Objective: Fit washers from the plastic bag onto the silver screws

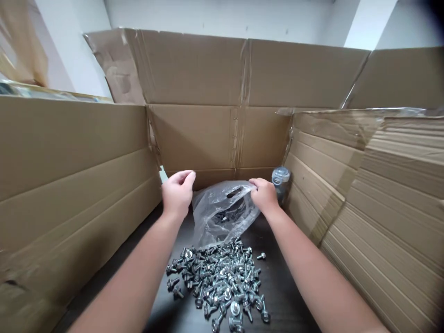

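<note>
My right hand (pixel 264 196) is closed on the upper right edge of a clear plastic bag (pixel 211 203), holding it up by the rim. Inside the bag lie some dark metal pieces, partly seen through the film. To the left of the bag, my left hand (pixel 177 190) is raised with thumb and fingers pinched together; whatever they hold, if anything, is hidden. A heap of silver flanged bolts (pixel 222 273) spreads over the dark table (pixel 284 296) in front of the bag, between my forearms. The bag's lower edge meets the heap's far side.
Cardboard walls enclose the table at the left (pixel 79 171), back (pixel 197 134) and right (pixel 367 185). A clear plastic container (pixel 280 178) stands in the back right corner, behind my right hand. A pale green strip (pixel 163 174) shows behind my left hand. One bolt (pixel 261 255) lies apart, right of the heap.
</note>
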Available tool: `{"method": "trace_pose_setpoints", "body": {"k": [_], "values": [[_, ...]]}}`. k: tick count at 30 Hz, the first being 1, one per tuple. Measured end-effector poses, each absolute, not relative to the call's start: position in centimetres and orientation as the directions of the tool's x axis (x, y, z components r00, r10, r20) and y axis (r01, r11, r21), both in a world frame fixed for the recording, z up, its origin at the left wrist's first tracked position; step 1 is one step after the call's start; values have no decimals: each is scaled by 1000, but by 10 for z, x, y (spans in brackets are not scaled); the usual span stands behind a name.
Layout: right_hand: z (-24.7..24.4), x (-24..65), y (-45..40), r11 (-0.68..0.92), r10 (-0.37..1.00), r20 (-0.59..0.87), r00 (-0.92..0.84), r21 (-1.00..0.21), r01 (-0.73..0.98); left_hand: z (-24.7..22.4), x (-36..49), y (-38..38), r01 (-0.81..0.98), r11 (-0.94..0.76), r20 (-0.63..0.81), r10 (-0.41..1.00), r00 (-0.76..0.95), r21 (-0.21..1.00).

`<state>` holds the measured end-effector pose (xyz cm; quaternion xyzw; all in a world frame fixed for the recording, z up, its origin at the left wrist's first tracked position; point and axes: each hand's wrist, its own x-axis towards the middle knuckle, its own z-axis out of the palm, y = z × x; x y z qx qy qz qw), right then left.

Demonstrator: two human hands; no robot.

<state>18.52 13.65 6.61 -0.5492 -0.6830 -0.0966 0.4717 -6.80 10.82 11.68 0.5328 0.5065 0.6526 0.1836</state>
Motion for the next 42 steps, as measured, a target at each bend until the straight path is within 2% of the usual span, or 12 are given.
{"method": "trace_pose_setpoints", "body": {"k": [2, 6, 10, 13, 19, 24, 29, 34, 38, 42], "values": [[64, 177, 129, 460, 572, 820, 9, -331, 824, 135, -63, 147, 421, -390, 515, 823, -241, 819], [46, 162, 104, 610, 415, 904, -105, -191, 769, 140, -41, 212, 656, -316, 399, 917, 25, 685], [26, 152, 81, 694, 339, 919, -202, -99, 713, 116, -9, 248, 799, -335, 181, 942, 282, 499], [15, 148, 68, 751, 309, 924, -224, -93, 654, 96, 17, 267, 844, -381, -5, 910, 414, 376], [7, 144, 49, 798, 378, 874, -306, -140, 586, 63, 42, 298, 864, -452, -281, 819, 500, 222], [7, 142, 48, 795, 433, 828, -356, -166, 583, 42, 44, 304, 861, -470, -388, 770, 507, 193], [4, 145, 50, 781, 471, 810, -350, -198, 593, 48, 40, 307, 851, -471, -331, 785, 524, 231], [3, 151, 52, 730, 525, 816, -243, -284, 621, 102, 24, 308, 843, -468, -129, 850, 512, 265], [2, 154, 54, 730, 492, 858, -149, -313, 607, 151, 10, 299, 850, -444, 31, 890, 455, 283], [-2, 156, 57, 725, 488, 867, -96, -342, 597, 172, 4, 291, 860, -418, 142, 909, 393, 293]]}}
